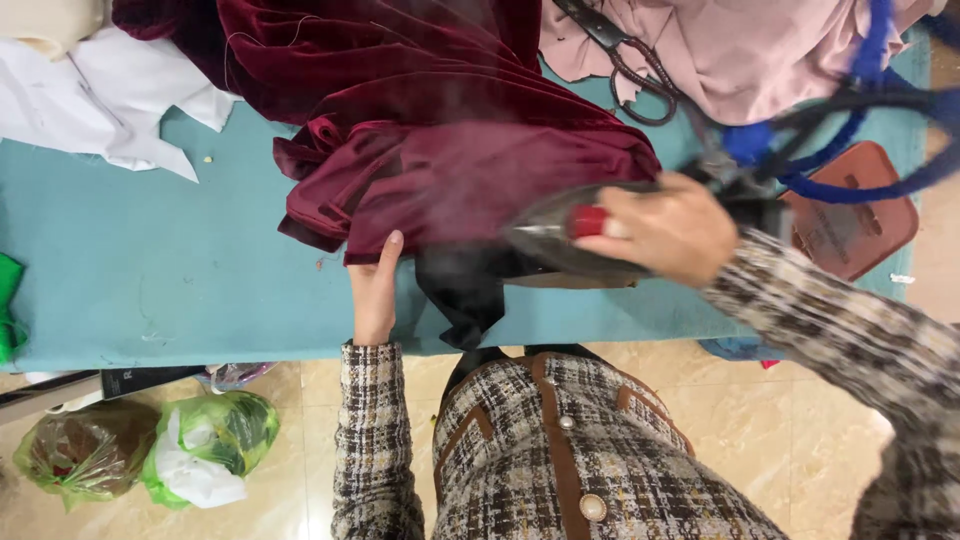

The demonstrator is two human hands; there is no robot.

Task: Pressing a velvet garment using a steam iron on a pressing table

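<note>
Where the checked tweed jacket fills the bottom of the view, below the board's near edge: tan tiled floor (780, 440), with green plastic bags (205, 450) lying off to the left. Next up, on the teal ironing board (150, 270): left hand (375, 290), flat and open, palm down, fingers together, fingertips touching the near hem of the burgundy velvet fabric (450, 170), pinning it to the board. Just beside that hand, to its right, a strip of black cloth (465, 300) hanging over the board's near edge. Right of centre: right hand (670, 230), closed around the handle of a steam iron (560, 245), thumb by its red button, pointed tip aimed left and lying at the near right edge of the velvet; faint steam rising over the cloth there. Behind the wrist, blue cord (850, 185) looping off toward the right, and under it a brown rubber iron rest (855, 225) at the board's right end. Farther back, the velvet heaped in folds across the middle of the board up to the top of the frame. At the far left, white fabric pieces (110, 95); at the far right, pale pink fabric (760, 50) with dark-handled scissors (630, 60) lying on it.
</note>
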